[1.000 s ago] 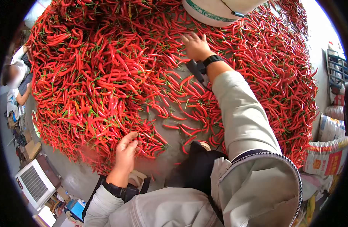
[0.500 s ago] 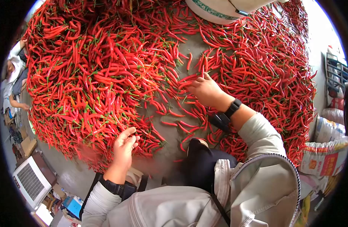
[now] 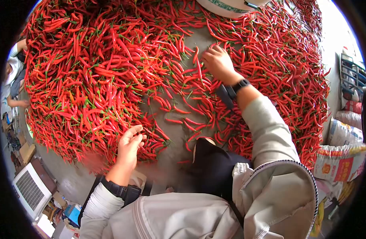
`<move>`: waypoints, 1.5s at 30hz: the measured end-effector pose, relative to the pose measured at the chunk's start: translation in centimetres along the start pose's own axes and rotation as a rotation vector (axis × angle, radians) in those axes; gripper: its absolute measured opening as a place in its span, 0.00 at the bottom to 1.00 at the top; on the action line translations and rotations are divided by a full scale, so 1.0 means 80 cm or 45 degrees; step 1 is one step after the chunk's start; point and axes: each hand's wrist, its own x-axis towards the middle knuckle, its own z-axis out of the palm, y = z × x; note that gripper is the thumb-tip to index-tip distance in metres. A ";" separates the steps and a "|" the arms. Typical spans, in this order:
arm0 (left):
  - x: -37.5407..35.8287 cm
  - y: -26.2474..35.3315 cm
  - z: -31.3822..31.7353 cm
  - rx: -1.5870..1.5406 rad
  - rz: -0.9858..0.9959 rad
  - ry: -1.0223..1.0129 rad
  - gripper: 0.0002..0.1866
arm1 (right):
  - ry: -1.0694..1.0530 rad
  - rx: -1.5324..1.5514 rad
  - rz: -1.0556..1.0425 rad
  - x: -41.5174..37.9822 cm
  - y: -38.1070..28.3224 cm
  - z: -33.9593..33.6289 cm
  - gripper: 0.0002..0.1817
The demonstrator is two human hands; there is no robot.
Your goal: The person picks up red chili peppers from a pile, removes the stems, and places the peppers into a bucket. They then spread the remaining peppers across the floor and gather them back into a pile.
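Red chillies with green stems lie in a large left heap (image 3: 83, 75) and a right spread (image 3: 278, 79), with a strip of grey floor (image 3: 163, 115) between them. My left hand (image 3: 130, 145) hovers at the lower edge of the left heap, thumb and fingers curled apart, with nothing visible between them. My right hand (image 3: 219, 63) reaches over the strip between the chillies, palm down. Its fingertips are bent down beside a few loose chillies, and whatever is under them is hidden. Black bands are on both wrists.
A white bucket (image 3: 227, 7) stands at the top. Another person (image 3: 16, 75) is at the left edge, a hand near the heap. Printed sacks (image 3: 338, 163) and a blue-grey rack (image 3: 352, 75) are at the right. A white slatted appliance (image 3: 31, 187) sits lower left.
My right hand has moved up and away, further along the strip. My left hand has barely moved. The whole view has shifted slightly.
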 end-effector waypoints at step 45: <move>0.060 0.033 -0.011 0.415 0.420 0.070 0.19 | -0.642 -0.306 -0.056 0.056 -0.129 0.040 0.27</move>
